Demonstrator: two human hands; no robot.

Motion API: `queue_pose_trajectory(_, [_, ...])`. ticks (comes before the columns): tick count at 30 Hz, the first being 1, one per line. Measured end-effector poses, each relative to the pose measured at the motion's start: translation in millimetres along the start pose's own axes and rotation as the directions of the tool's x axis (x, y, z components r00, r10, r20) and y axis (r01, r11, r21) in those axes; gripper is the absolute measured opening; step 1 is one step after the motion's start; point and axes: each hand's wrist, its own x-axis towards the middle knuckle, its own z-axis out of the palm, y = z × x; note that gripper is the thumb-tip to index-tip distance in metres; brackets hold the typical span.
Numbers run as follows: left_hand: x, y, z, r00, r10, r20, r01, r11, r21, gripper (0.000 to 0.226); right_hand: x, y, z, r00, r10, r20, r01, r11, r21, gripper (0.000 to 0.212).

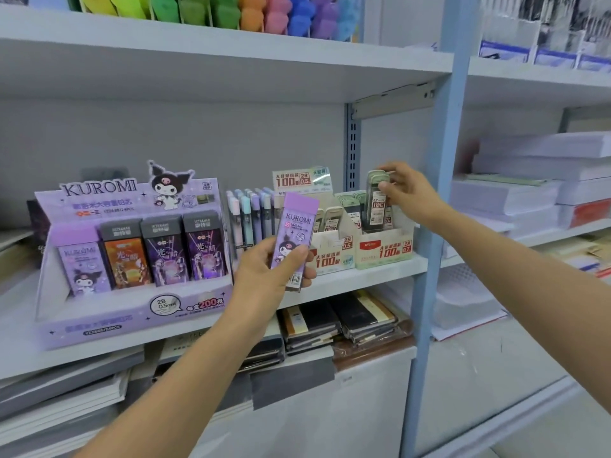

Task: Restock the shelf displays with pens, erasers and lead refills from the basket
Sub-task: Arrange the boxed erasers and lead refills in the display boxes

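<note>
My left hand point(264, 269) grips a purple Kuromi lead refill case point(296, 233) upright in front of the shelf, between the purple Kuromi display box point(132, 312) and the white 0.5 lead display box point(330, 256). My right hand point(408, 190) pinches the top of a pair of grey-green lead refill cases point(377, 206) standing in the 0.7 lead display box point(385, 251). The Kuromi display holds several cases in a row. The basket is not in view.
A rack of pastel pens point(251, 213) stands between the displays. The white shelf board point(363, 276) has a blue upright post point(439, 193) at its right. Notebooks point(347, 322) lie stacked below, paper reams point(529, 193) to the right, coloured foam shapes point(231, 11) above.
</note>
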Motion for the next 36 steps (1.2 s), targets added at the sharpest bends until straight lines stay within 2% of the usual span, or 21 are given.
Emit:
queue_pose_trajectory(3, [-0.6, -1.3, -0.2, 1.000, 0.000, 0.001, 0.000, 1.000, 0.001, 0.010, -3.7, 5.9, 5.5, 0.995, 0.039, 0.088, -0.035, 0.998, -0.047, 0.028])
queue_pose_trajectory(6, [-1.6, -1.3, -1.1, 1.000, -0.006, 0.006, 0.005, 1.000, 0.010, 0.012, -3.7, 8.7, 10.2, 1.000, -0.022, 0.004, 0.023, 0.975, -0.221, 0.028])
queue_pose_trajectory(8, [-3.4, 0.6, -2.2, 1.000, -0.023, 0.013, 0.023, 1.000, 0.018, 0.014, -2.2, 7.2, 10.8, 1.000, -0.012, -0.018, 0.005, 0.934, -0.357, 0.032])
queue_pose_trajectory(10, [-6.5, 3.6, -4.1, 0.999, -0.042, 0.023, 0.042, 0.999, 0.016, 0.014, -4.6, 2.1, 11.6, 0.997, 0.075, 0.007, -0.066, 0.909, -0.411, 0.039])
queue_pose_trajectory(12, [-9.8, 7.3, -7.4, 0.998, -0.058, 0.033, 0.057, 0.998, 0.018, 0.014, -11.8, -11.3, 13.7, 0.999, 0.035, -0.013, -0.037, 0.911, -0.412, 0.043])
queue_pose_trajectory(14, [-13.3, 11.5, -11.8, 0.997, -0.072, 0.039, 0.071, 0.997, 0.027, 0.016, -23.1, -34.9, 20.7, 0.993, -0.113, -0.039, 0.095, 0.944, -0.317, 0.041])
queue_pose_trajectory(15, [-15.6, 13.7, -13.8, 0.996, -0.079, 0.042, 0.078, 0.997, 0.025, 0.017, -30.2, -49.7, 25.8, 0.989, -0.150, -0.012, 0.145, 0.971, -0.191, 0.040])
queue_pose_trajectory(17, [-21.6, 19.1, -17.9, 0.995, -0.089, 0.052, 0.088, 0.996, 0.021, 0.018, -46.5, -79.0, 38.3, 0.974, -0.160, 0.163, 0.140, 0.982, 0.126, 0.044])
queue_pose_trajectory(18, [-25.1, 22.0, -20.1, 0.995, -0.090, 0.051, 0.089, 0.996, 0.024, 0.018, -54.2, -90.8, 45.8, 0.948, -0.162, 0.274, 0.105, 0.972, 0.212, 0.044])
queue_pose_trajectory(20, [-32.5, 27.2, -25.3, 0.996, -0.088, 0.019, 0.087, 0.996, 0.029, 0.020, -67.0, -106.2, 62.7, 0.881, -0.173, 0.439, 0.066, 0.966, 0.250, 0.035])
queue_pose_trajectory(21, [-36.6, 30.0, -29.0, 0.996, -0.085, -0.007, 0.085, 0.996, 0.028, 0.021, -72.5, -111.5, 71.6, 0.864, -0.171, 0.473, 0.036, 0.959, 0.282, 0.033])
queue_pose_trajectory(24, [-50.0, 36.0, -42.7, 0.992, -0.076, -0.096, 0.080, 0.996, 0.039, 0.022, -83.9, -121.8, 93.6, 0.859, -0.166, 0.485, -0.043, 0.920, 0.390, 0.026])
queue_pose_trajectory(26, [-60.2, 35.8, -56.2, 0.989, -0.030, -0.148, 0.054, 0.986, 0.161, 0.021, -87.3, -129.3, 105.4, 0.861, -0.176, 0.477, -0.031, 0.918, 0.395, 0.021])
queue_pose_trajectory(28, [-70.1, 32.3, -77.2, 0.974, 0.114, -0.196, -0.024, 0.912, 0.409, 0.023, -86.0, -139.7, 114.7, 0.900, -0.177, 0.398, 0.006, 0.919, 0.395, 0.023])
queue_pose_trajectory(29, [-74.7, 30.8, -90.9, 0.954, 0.216, -0.208, -0.067, 0.830, 0.553, 0.024, -83.6, -145.6, 118.8, 0.924, -0.180, 0.338, 0.035, 0.919, 0.392, 0.025])
queue_pose_trajectory(31, [-84.3, 27.7, -120.5, 0.901, 0.396, -0.177, -0.092, 0.573, 0.814, 0.029, -78.1, -160.1, 128.0, 0.951, -0.208, 0.229, 0.114, 0.923, 0.367, 0.027])
queue_pose_trajectory(32, [-89.3, 25.7, -134.3, 0.885, 0.439, -0.154, -0.065, 0.445, 0.893, 0.032, -75.2, -167.5, 134.2, 0.954, -0.231, 0.190, 0.155, 0.925, 0.347, 0.026])
queue_pose_trajectory(34, [-98.5, 20.6, -158.3, 0.886, 0.446, -0.128, 0.013, 0.253, 0.967, 0.040, -69.8, -181.4, 150.0, 0.950, -0.276, 0.146, 0.226, 0.930, 0.290, 0.024])
queue_pose_trajectory(36, [-106.9, 15.8, -176.3, 0.914, 0.393, -0.100, 0.057, 0.121, 0.991, 0.048, -65.6, -193.4, 170.5, 0.935, -0.323, 0.147, 0.285, 0.931, 0.229, 0.021])
